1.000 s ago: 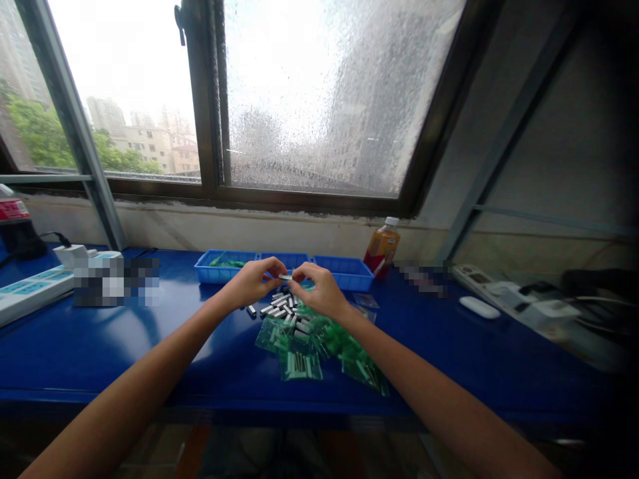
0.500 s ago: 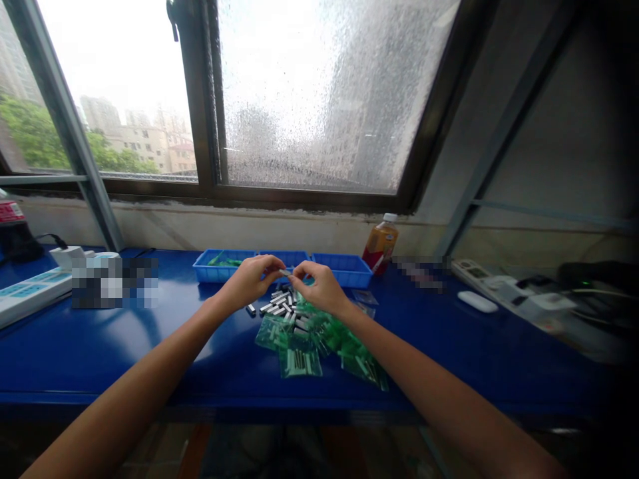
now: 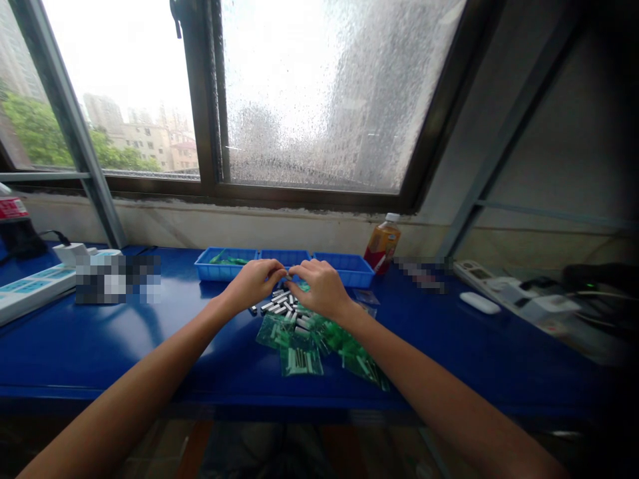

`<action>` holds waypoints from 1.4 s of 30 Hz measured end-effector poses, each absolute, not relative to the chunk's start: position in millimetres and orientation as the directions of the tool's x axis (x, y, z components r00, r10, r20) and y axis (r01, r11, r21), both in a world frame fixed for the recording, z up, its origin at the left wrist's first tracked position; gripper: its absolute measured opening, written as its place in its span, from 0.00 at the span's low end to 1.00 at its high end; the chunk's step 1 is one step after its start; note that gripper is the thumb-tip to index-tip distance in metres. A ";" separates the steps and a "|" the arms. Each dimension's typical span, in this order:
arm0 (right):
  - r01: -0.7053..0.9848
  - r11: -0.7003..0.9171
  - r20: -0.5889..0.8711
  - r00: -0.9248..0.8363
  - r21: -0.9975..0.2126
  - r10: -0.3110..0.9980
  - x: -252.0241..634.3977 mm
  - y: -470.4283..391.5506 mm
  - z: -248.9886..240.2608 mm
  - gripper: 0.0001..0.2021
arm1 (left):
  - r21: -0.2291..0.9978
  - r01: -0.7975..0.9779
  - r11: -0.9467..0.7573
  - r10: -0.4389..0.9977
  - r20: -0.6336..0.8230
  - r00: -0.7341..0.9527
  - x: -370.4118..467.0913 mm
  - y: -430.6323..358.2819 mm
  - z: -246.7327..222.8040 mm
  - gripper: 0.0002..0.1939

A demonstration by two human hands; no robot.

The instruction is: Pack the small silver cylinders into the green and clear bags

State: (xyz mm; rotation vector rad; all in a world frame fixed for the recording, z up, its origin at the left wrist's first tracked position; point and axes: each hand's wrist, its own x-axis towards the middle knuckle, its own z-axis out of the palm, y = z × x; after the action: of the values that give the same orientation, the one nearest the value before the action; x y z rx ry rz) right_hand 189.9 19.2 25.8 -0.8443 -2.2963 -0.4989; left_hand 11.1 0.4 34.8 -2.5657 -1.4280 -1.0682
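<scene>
My left hand (image 3: 255, 281) and my right hand (image 3: 322, 286) meet fingertip to fingertip above the table. Both are closed in a pinch around something small between them, too tiny to make out. Below them lies a pile of short silvery and dark metal pieces (image 3: 283, 305). Nearer the table's front edge, a clear bag (image 3: 301, 360) holds several slim pieces. More green-tinted bags (image 3: 344, 339) are heaped beneath my right hand and wrist.
Behind my hands stand a blue tray with green items (image 3: 227, 271) and another blue tray (image 3: 349, 271). An orange drink bottle (image 3: 383, 245) is beside them. Power strips (image 3: 37, 287) lie left; a white oval object (image 3: 479, 303) lies right on the blue table (image 3: 210, 372).
The fingertips of both hands have come closer together, covering more of the small thing between them. The fingers of my right hand have shifted slightly left.
</scene>
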 end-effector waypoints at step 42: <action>0.650 0.760 0.679 -0.563 0.014 0.470 189.1 19.2 25.1 0.09 | 0.207 0.788 -0.580 0.726 0.570 0.385 11.0 -2.1 34.3 0.17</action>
State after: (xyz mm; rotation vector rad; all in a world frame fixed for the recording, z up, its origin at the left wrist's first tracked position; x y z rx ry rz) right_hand 189.1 19.2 25.1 -0.8341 -2.2753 -0.3446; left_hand 11.0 -2.1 34.3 -2.5312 -1.3888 -0.9634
